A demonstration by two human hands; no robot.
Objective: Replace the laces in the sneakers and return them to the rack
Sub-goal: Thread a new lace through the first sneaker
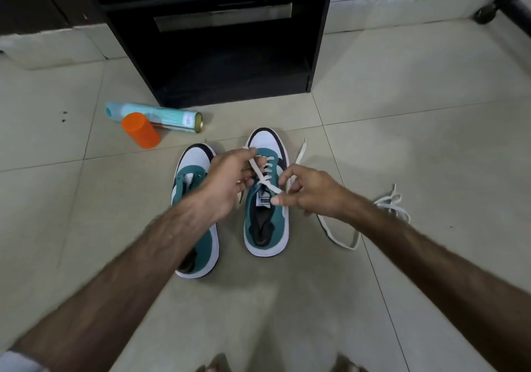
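Pinching the white lace (pixel 265 179) near the eyelets, the left hand (pixel 227 182) holds one strand taut while the right hand (pixel 307 192) nips the other between thumb and finger. Beneath both grips sits the right sneaker (pixel 265 222), half laced; left of them, the second sneaker (pixel 195 228). Soft and limp, the lace handles best by its stiff tip. A spare lace (pixel 385 208) lies on the floor right of the right hand, the rack (pixel 218 41) beyond.

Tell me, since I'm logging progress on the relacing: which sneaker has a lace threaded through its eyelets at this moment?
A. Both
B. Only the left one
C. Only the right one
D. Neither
C: the right sneaker has a white lace crossing its eyelets, pinched by the left hand and right hand, while the left sneaker shows no lace.
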